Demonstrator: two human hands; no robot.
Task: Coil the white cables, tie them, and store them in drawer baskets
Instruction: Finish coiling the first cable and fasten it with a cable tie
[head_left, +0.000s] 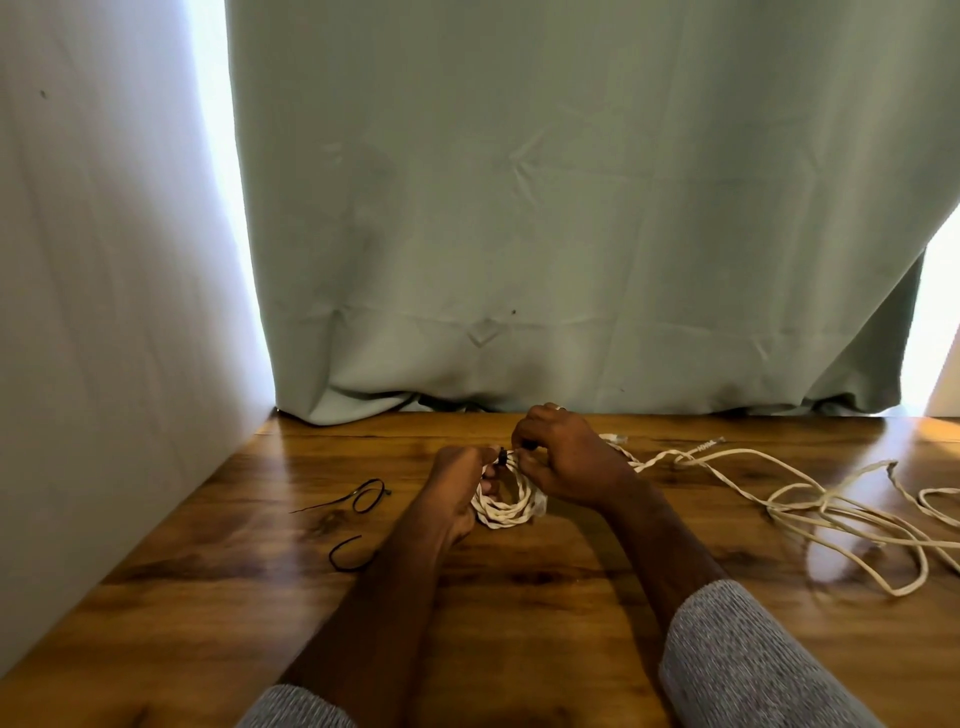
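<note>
You face a pale green curtain (571, 208) that hangs down to the far edge of a glossy wooden table (519, 597). A white wall (104, 260) runs along the table's left edge, so that side is closed in. No drawer or basket is in view.

Taking the coiled white cable (506, 506) at the middle of the table as your landmark: to its right, loose white cables (831, 514) sprawl in open loops toward the table's right edge, and one twisted strand runs from them back behind your right hand. To the coil's left, bare wood lies between it and the wall, apart from two black ties (366, 496), one nearer the curtain and one nearer you.

Your left hand (457, 488) is curled round the coil's left side. Your right hand (563, 462) sits at the coil's far right and pinches a small black tie (503, 457) at the top of the coil, fingers bent. Grey sleeves (743, 660) cover both forearms nearest you.
</note>
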